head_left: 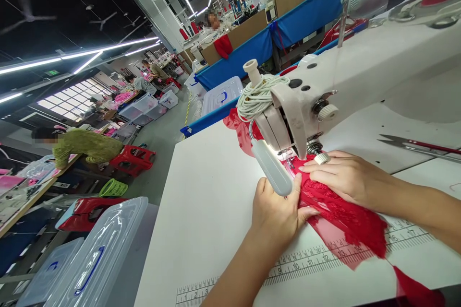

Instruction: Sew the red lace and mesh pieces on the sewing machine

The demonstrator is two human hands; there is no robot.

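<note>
Red lace fabric (338,201) with a sheer layer lies under the needle area of a white sewing machine (283,120). My left hand (275,206) is closed at the fabric's left edge, thumb on the cloth; a grey lamp (272,165) hides some of its fingers. From the right, my right hand (344,177) presses the lace down just beside the presser foot (289,160), fingers close together. Behind the machine head, more sheer red fabric (239,132) spreads over the white table (201,192).
Dark-bladed scissors (418,145) rest on the machine bed at the right. A printed ruler scale (313,259) runs along the table's front. Lidded plastic boxes (104,249) and a red stool (133,160) stand left on the floor. Other people work at tables farther back.
</note>
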